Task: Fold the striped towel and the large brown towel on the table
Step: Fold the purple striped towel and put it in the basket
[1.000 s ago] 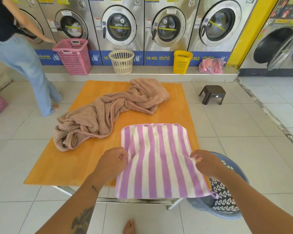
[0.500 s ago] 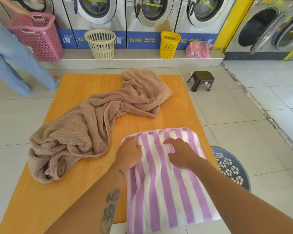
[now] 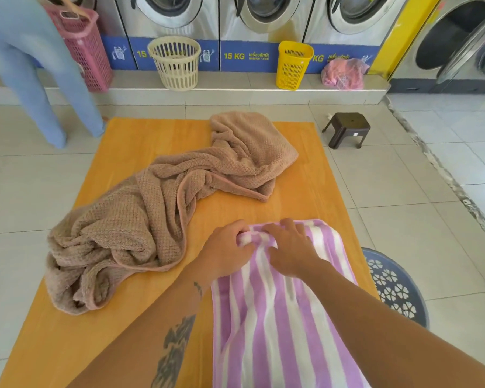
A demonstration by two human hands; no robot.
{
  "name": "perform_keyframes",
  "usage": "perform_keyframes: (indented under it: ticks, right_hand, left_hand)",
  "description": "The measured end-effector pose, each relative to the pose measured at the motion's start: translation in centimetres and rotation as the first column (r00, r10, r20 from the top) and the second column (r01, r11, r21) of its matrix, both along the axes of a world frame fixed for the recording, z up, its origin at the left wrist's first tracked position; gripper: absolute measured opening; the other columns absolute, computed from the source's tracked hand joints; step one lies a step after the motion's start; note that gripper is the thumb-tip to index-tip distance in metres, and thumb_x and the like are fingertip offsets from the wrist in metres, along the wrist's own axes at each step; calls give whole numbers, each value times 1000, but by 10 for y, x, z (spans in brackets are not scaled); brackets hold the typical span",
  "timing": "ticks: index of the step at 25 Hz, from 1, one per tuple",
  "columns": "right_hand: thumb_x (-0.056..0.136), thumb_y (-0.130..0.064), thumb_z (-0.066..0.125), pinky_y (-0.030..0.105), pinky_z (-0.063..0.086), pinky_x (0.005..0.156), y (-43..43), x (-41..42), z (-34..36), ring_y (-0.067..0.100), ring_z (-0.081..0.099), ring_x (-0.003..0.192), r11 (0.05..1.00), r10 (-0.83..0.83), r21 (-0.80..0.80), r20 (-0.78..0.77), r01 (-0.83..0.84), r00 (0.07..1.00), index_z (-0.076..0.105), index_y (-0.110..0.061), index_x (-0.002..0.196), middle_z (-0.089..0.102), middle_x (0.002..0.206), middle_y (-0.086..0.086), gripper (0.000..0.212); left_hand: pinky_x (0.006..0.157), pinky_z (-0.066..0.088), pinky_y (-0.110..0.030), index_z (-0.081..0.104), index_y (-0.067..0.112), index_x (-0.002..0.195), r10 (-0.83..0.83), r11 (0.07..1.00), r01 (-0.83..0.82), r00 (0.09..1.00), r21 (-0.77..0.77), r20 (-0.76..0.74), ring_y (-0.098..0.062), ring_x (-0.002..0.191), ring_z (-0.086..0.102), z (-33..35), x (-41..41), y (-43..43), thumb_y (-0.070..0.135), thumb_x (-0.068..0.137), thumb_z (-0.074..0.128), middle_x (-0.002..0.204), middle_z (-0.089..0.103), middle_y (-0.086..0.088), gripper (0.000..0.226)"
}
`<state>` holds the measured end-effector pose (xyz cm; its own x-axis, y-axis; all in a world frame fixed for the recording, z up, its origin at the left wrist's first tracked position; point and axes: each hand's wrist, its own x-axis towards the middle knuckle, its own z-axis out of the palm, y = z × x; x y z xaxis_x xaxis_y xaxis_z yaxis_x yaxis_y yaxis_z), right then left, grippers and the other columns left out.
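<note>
The left hand (image 3: 227, 249) pinches a bunched fold at the far edge of the striped towel (image 3: 277, 326). The right hand (image 3: 291, 249) lies just beside it, fingers bent; I cannot tell whether it grips. The towel, striped purple and white, lies at 5 o'clock on the table (image 3: 314, 197). The waffle-textured brown towel (image 3: 151, 219) sprawls crumpled from 12 to 8 o'clock. Beyond, at 12 o'clock, a washing machine (image 3: 263, 12) reads "15 KG".

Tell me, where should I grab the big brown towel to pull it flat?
Best pinch the brown towel at its hemmed corner that pokes out flat on the table. Come from the near right side: that corner lies free there, while the rest is bunched in folds.
</note>
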<state>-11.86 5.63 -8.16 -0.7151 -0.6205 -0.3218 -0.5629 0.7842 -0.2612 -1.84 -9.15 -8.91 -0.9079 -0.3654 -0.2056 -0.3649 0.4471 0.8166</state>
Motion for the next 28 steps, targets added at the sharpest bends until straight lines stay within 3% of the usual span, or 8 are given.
perform_keyframes:
  ticks: [4, 9, 14, 18, 21, 23, 26, 28]
  right_hand:
    - [92, -29, 53, 43, 42, 93, -3, -20, -5, 32, 45, 119, 1000, -26, 0, -90, 26, 996, 58, -24, 118, 48, 124, 5, 27]
    - [92, -25, 52, 41, 41, 88, -5, -40, -13, 30, 48, 114, 1000, 26, 18, -182, -23, 983, 55, -23, 119, 51, 118, 5, 27]
    - [88, -23, 55, 40, 38, 83, 1, -52, -25, 30, 50, 104, 997, 42, 68, -266, -24, 963, 54, -22, 114, 52, 110, 5, 26]
    - [79, -16, 60, 41, 37, 79, 11, -50, -23, 31, 51, 95, 998, 69, 20, -355, -66, 932, 57, -20, 114, 53, 105, 5, 36]
    - [80, -17, 57, 44, 39, 86, 28, -36, -16, 33, 51, 107, 993, 115, 16, -317, -116, 941, 61, -19, 119, 56, 117, 5, 38]
    - [87, -23, 51, 44, 37, 97, 42, -23, -12, 30, 43, 126, 989, 143, 77, -207, -129, 968, 55, -21, 131, 48, 137, 4, 44]
    - [94, -25, 48, 42, 36, 106, 67, -8, -3, 25, 34, 137, 996, 87, 38, -82, -84, 993, 43, -26, 144, 36, 152, 0, 51]
    - [94, -22, 50, 40, 37, 107, 88, -2, 4, 25, 37, 137, 998, 47, -33, -26, -48, 999, 44, -26, 144, 38, 152, -1, 50]
  left_hand:
    - [53, 38, -22, 57, 26, 79, -45, 995, 51, 996, -89, 77, -13, 64, 48, 10, 7, -21, 19, 86, 58, 65, 53, 10, 10]
    - [71, 47, -37, 56, 26, 109, 242, 859, -221, 970, -461, -15, -23, 89, 53, -10, 19, -33, 22, 94, 52, 109, 51, 2, 16]
    - [69, 41, -36, 49, 22, 124, 257, 881, -164, 953, -443, 160, -30, 95, 57, -24, 28, -9, 14, 94, 47, 106, 57, -5, 31]
    - [81, 45, -40, 47, 19, 131, 285, 786, -206, 957, -583, 46, -28, 102, 48, -25, 35, -6, 9, 87, 51, 117, 43, -8, 45]
    - [78, 49, -44, 60, 16, 117, 75, 739, -89, 996, -668, -50, -27, 97, 53, -23, 40, -3, 13, 83, 45, 111, 52, -4, 37]
    - [84, 47, -44, 63, 20, 119, -4, 772, 54, 997, -634, 80, -25, 102, 55, -22, 46, 5, 17, 87, 42, 114, 55, 1, 39]
    - [101, 39, -41, 49, 27, 139, 8, 818, 181, 946, -546, 325, -20, 126, 44, -25, 54, 14, 23, 91, 43, 137, 44, 5, 48]
    - [103, 37, -39, 45, 28, 141, 14, 841, 154, 952, -518, 306, -21, 130, 42, -18, 58, 21, 22, 91, 44, 142, 40, 4, 51]
